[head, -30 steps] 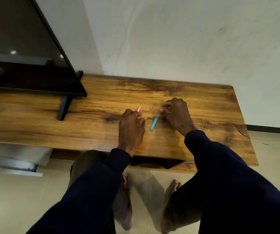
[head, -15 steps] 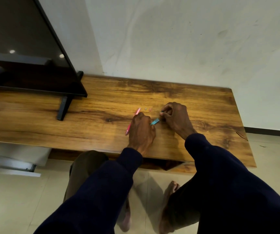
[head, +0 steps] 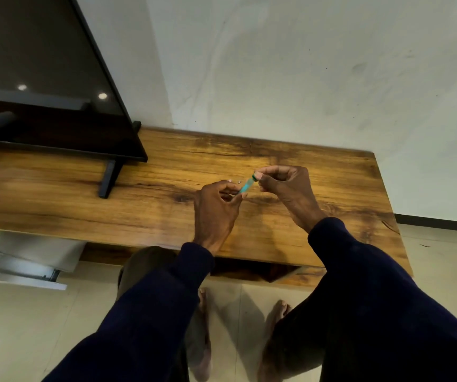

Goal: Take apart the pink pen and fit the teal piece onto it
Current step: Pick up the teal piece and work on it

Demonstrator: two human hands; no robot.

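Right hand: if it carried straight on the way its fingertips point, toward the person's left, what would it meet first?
Likely the left hand, holding the other end of the teal piece that the right hand pinches. Depth unclear.

Teal piece [head: 246, 185]: short translucent tube, slanted, upper end toward the wall, held above the wooden table [head: 166, 210]. Upper end pinched by right hand [head: 288, 188] fingertips; lower end pinched by left hand [head: 216, 208]. A darker green ring shows at the upper end. Pink pen: not distinguishable; only a small pale bit [head: 239, 181] lies on the table just beside the teal piece.
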